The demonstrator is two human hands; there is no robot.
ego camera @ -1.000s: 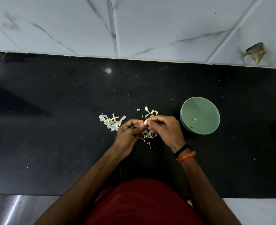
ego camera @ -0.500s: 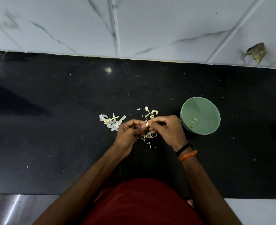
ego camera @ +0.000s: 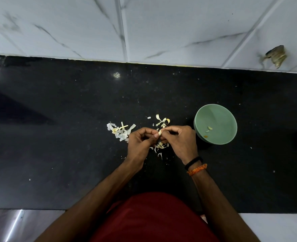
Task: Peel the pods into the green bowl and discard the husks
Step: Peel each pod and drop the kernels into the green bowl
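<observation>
On the black worktop (ego camera: pixel 57 154) below the tiled wall, both hands stay where they were a second ago. The left hand (ego camera: pixel 140 145) and right hand (ego camera: pixel 181 142) pinch one pod (ego camera: pixel 160 132) between them near the middle, beside the green bowl (ego camera: pixel 221 117). Peeling seems unfinished; husks (ego camera: pixel 120 131) lie alongside.

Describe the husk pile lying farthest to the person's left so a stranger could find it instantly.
Start at the black counter below the white tiled wall. Just beyond the left hand, on its outer side, lies the husk pile. It is the flat whitish heap farthest from the green bowl.
</observation>
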